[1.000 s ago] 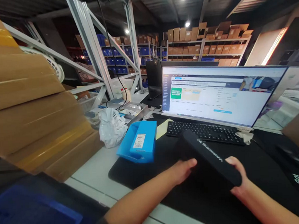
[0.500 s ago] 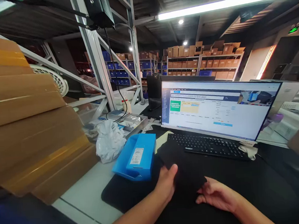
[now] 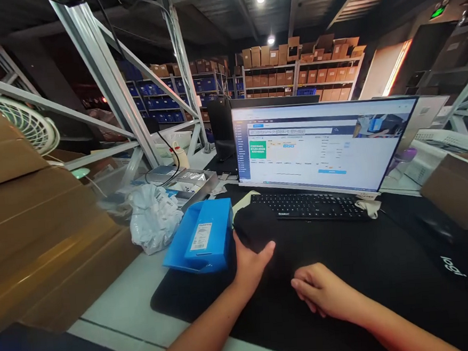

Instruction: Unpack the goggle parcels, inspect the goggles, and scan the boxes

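Note:
My left hand (image 3: 250,262) is wrapped round a black, round-edged object (image 3: 255,225), with the thumb on its near side. The object stands out against the keyboard's left end and a pale yellow sheet; its lower outline merges with the black desk mat (image 3: 343,253), so its kind is unclear. My right hand (image 3: 320,292) is closed over the mat, its fingers curled inward; whatever they may hold is hidden. Left of my left hand, a blue open-topped bin (image 3: 175,254) contains a blue box (image 3: 217,225) with a white label.
A monitor (image 3: 320,148) and black keyboard (image 3: 316,206) stand behind my hands. A crumpled white plastic bag (image 3: 152,218) lies left of the bin. Large cardboard boxes (image 3: 33,237) rise at the left; another carton (image 3: 455,192) stands at the right, near a black mouse (image 3: 436,228).
The view has shifted, moving the scene left and up in the picture. My right fingers have curled in from a looser pose. My left hand keeps hold of the black object, which has tilted.

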The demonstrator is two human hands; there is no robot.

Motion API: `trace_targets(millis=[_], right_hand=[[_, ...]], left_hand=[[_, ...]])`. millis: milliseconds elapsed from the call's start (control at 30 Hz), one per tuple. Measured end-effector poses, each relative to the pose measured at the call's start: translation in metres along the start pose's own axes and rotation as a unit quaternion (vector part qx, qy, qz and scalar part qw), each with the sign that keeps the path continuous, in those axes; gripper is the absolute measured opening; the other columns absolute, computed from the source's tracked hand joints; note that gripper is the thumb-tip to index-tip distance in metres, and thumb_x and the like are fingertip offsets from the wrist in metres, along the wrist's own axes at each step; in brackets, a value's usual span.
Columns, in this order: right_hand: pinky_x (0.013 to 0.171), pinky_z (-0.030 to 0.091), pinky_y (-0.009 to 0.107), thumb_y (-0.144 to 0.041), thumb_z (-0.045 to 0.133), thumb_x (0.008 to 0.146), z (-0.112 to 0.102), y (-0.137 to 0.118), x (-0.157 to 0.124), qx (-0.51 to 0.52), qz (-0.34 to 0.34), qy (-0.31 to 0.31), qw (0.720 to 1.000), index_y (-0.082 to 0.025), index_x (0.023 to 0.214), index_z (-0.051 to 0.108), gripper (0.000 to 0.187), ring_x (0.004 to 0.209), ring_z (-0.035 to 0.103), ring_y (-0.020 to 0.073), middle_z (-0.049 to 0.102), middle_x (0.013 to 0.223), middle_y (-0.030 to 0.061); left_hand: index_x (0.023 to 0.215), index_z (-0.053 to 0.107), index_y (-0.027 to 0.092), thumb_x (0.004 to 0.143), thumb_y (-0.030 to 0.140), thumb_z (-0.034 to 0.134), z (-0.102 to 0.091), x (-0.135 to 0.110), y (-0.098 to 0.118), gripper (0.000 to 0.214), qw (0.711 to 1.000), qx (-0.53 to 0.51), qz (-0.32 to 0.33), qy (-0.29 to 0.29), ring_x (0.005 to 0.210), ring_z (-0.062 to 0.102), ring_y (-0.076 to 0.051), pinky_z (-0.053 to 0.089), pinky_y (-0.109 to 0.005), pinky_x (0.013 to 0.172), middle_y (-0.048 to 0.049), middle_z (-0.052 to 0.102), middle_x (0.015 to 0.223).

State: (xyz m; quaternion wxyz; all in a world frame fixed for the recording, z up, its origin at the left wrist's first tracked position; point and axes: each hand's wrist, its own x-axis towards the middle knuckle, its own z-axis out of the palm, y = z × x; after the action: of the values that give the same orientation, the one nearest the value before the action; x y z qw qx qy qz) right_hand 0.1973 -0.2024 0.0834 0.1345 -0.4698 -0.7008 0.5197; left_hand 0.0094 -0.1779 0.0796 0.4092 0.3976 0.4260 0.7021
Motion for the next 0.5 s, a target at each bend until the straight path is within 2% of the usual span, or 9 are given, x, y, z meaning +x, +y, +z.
trace_targets(millis=[167, 300, 400, 500], right_hand=[[0.035, 0.027, 0.016, -0.062, 0.054, 0.09, -0.024, -0.017, -0.015, 0.094, -0.046, 0.008, 0.995, -0.02, 0.066, 0.05, 0.048, 0.033, 0.04, 0.0055, 0.051, 0.046, -0.006], [0.034, 0.024, 0.017, -0.068, 0.061, 0.083, -0.045, -0.038, -0.012, 0.16, -0.082, 0.036, 0.983, -0.019, 0.066, 0.053, 0.052, 0.031, 0.039, 0.0053, 0.052, 0.043, -0.0055], [0.035, 0.024, 0.017, -0.064, 0.064, 0.081, -0.061, -0.056, -0.003, 0.182, -0.111, 0.087, 0.973, -0.017, 0.066, 0.056, 0.05, 0.031, 0.039, 0.005, 0.053, 0.043, -0.0054], [0.036, 0.026, 0.017, -0.058, 0.065, 0.082, -0.073, -0.065, 0.011, 0.18, -0.124, 0.144, 0.965, -0.017, 0.064, 0.058, 0.046, 0.032, 0.042, 0.0049, 0.055, 0.044, -0.0038]], left_hand=[[0.123, 0.053, 0.021, 0.062, 0.027, 0.09, 0.012, -0.002, 0.009, 0.072, 0.999, 0.041, 0.0, -0.018, 0.128, 0.058, -0.032, 0.037, -0.044, 0.116, -0.0114, 0.066, 0.125], [0.131, 0.048, 0.022, 0.05, 0.025, 0.097, 0.01, -0.007, 0.0, 0.095, 0.99, 0.113, -0.014, -0.083, 0.136, 0.049, -0.037, 0.031, -0.049, 0.12, -0.013, 0.063, 0.129], [0.14, 0.046, 0.02, 0.046, 0.026, 0.098, 0.002, -0.007, -0.007, 0.108, 0.965, 0.21, 0.043, -0.149, 0.139, 0.044, -0.041, 0.027, -0.054, 0.121, -0.017, 0.052, 0.143], [0.14, 0.052, 0.02, 0.053, 0.022, 0.093, -0.004, -0.003, -0.009, 0.097, 0.92, 0.273, 0.126, -0.251, 0.14, 0.042, -0.042, 0.026, -0.057, 0.121, -0.0179, 0.051, 0.145]])
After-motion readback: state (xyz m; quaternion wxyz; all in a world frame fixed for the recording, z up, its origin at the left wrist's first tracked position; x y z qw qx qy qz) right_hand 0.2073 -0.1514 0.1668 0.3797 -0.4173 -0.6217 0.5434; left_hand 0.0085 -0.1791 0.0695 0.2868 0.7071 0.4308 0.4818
